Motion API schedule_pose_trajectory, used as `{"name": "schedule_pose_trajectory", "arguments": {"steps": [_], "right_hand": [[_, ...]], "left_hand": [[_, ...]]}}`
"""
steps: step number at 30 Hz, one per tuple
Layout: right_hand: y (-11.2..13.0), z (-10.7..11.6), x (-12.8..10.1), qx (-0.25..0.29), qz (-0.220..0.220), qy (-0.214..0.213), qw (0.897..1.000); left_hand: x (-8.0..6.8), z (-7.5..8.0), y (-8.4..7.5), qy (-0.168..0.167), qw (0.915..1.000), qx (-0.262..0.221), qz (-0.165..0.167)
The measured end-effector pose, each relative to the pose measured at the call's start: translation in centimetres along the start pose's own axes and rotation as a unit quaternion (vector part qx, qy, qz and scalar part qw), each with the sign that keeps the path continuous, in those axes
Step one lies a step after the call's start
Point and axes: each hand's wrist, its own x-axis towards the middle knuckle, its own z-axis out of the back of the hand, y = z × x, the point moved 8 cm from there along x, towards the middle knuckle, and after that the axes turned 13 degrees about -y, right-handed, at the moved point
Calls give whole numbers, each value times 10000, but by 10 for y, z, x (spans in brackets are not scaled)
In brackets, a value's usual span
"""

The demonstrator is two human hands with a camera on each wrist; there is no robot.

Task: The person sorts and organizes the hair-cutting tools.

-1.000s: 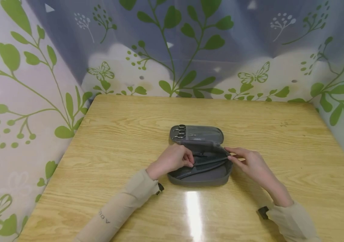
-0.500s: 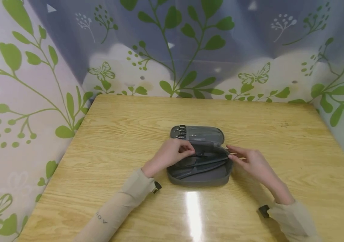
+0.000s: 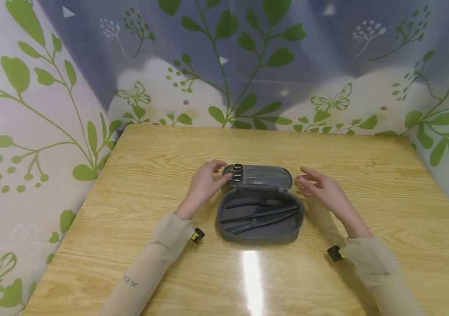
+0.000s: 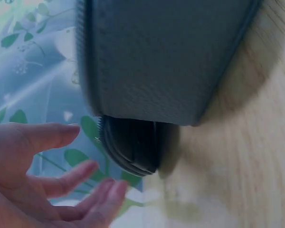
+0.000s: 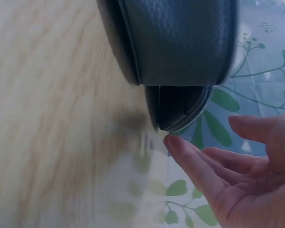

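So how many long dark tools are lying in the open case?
3 in the case: a back tool, a middle tool, a front tool; others may be hidden underneath.

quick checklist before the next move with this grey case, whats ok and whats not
1. Grey case resting on the table, lid folded open behind it: ok.
2. Three dark tools lying in the base: ok.
3. Scissors tucked in at the lid's left end, ring handles exposed: ok.
4. Left hand gripping the lid: not ok; it is open by the lid's left end.
5. Right hand gripping the lid: not ok; it is open beside the right end.
6. Tool ends clear of the rim at the right: cannot tell; they lie very close to it.
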Motion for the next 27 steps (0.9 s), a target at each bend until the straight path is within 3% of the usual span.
{"name": "schedule_pose_trajectory", "arguments": {"steps": [5, 8, 11, 13, 18, 20, 27], "right_hand": [[-13, -11, 13, 373, -411, 311, 9980], [-22, -16, 21, 851, -693, 468, 9929], [-29, -20, 27, 1318, -899, 663, 9850], [-31, -22, 29, 1436, -967, 773, 9819], [-31, -27, 34, 1427, -1114, 932, 9791], [-30, -28, 35, 1399, -1146, 966, 9788], [-27, -31, 41, 1338, -1140, 852, 9807]], "left_hand": [[1, -12, 20, 560, 9970, 39, 542], [0, -19, 31, 859, 9907, -464, 948], [0, -25, 38, 1101, 9771, -1197, 1370], [0, -29, 41, 1264, 9630, -1723, 1645], [0, -32, 42, 1477, 9465, -2218, 1820], [0, -33, 41, 1549, 9441, -2298, 1787], [-1, -33, 42, 1646, 9229, -2826, 2031]]}}
